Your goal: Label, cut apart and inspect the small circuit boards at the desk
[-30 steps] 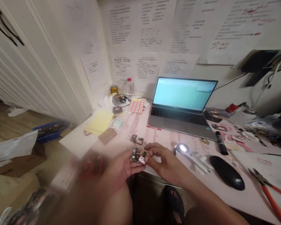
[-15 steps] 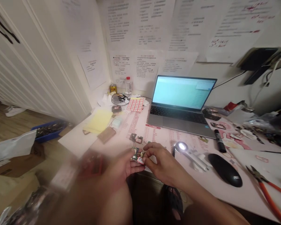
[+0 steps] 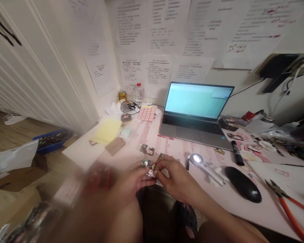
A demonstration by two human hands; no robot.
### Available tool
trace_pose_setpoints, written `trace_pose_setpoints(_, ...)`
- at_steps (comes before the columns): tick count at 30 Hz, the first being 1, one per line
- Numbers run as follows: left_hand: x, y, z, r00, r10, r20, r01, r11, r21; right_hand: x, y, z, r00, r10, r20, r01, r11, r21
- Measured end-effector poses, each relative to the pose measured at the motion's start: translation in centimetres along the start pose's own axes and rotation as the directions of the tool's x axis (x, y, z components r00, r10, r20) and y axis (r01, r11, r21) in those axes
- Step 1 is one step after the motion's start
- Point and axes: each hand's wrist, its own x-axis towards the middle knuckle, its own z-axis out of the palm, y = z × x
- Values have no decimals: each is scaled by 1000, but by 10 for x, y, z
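Just over the desk's front edge, my left hand (image 3: 138, 177) is closed around a small green circuit board (image 3: 145, 163), with the board's upper part showing above the fingers. My right hand (image 3: 172, 174) meets it from the right, thumb and forefinger pinched on a small white-and-red piece (image 3: 151, 173) at the board's lower side. Whether that piece is fixed to the board I cannot tell. Behind the hands, a dark frame-like part (image 3: 147, 149) lies on the desk, and a bit of green board (image 3: 161, 155) shows past my right knuckles.
A lit magnifier (image 3: 197, 159), a black mouse (image 3: 243, 184) and orange-handled cutters (image 3: 281, 195) lie to the right. The open laptop (image 3: 196, 130) stands behind. Yellow paper (image 3: 106, 130) and a brown block (image 3: 116, 145) sit at left; a blue tray (image 3: 50, 143) is beyond the desk.
The circuit board has tilted in my left hand, and my left thumb and fingers have closed further over it. My right hand keeps its pinch with a slight shift.
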Motion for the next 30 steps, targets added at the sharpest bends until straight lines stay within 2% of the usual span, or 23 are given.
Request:
trace_pose_setpoints(5,0,-7,-1,984,149,96,-159,981,111,-4,-4,2,1000,13,-14,-14,995,-95)
trace_pose_setpoints(7,0,-8,0,978,185,98,-197,972,125,-5,-7,3,999,20,-28,-24,990,-141)
trace_pose_setpoints(19,0,-8,3,964,253,85,-264,950,168,-7,-12,8,994,-36,-103,6,961,-278)
trace_pose_setpoints(21,0,-8,4,961,264,79,-274,951,147,-7,-11,8,993,-25,-119,-3,974,-227)
trace_pose_setpoints(24,0,-6,4,962,270,43,-273,955,116,-7,-6,6,989,84,-124,-85,996,-1)
trace_pose_setpoints(27,-1,-5,2,969,246,-29,-242,964,107,-4,4,5,980,187,-65,-166,955,247)
trace_pose_setpoints(30,-2,-4,1,973,228,-42,-223,969,102,-1,8,8,979,203,26,-196,891,409)
